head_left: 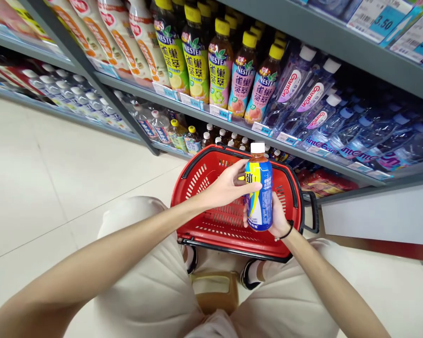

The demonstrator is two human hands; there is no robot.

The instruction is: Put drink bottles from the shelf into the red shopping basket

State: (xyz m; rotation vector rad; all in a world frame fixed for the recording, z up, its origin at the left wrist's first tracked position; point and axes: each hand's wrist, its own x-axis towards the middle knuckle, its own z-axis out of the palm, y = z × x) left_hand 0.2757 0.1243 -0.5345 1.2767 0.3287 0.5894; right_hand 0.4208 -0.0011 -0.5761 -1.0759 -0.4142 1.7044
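Observation:
Both of my hands hold one plastic drink bottle [261, 197] upright above a red shopping basket [285, 246]. It has a white cap, amber-brown liquid and a blue and yellow label. My left hand [231, 182] reaches in from the left, its thumb across the label and its other fingers partly hidden behind the bottle. My right hand [278, 217] wraps round the lower part from behind and the right, with fingertips showing at the left edge. A black band [286, 230] circles the right wrist. The basket sits on the floor between my knees and the shelves, with slotted walls and black rim parts.
Grey shelves [197, 109] run across the front, with Nestea bottles [218, 65], white-labelled bottles [141, 42] and clear water bottles [310, 94]. Small bottles [232, 141] line the lower shelf. A black handle [313, 211] juts from the basket's right. A brownish box-like object [215, 298] lies between my feet.

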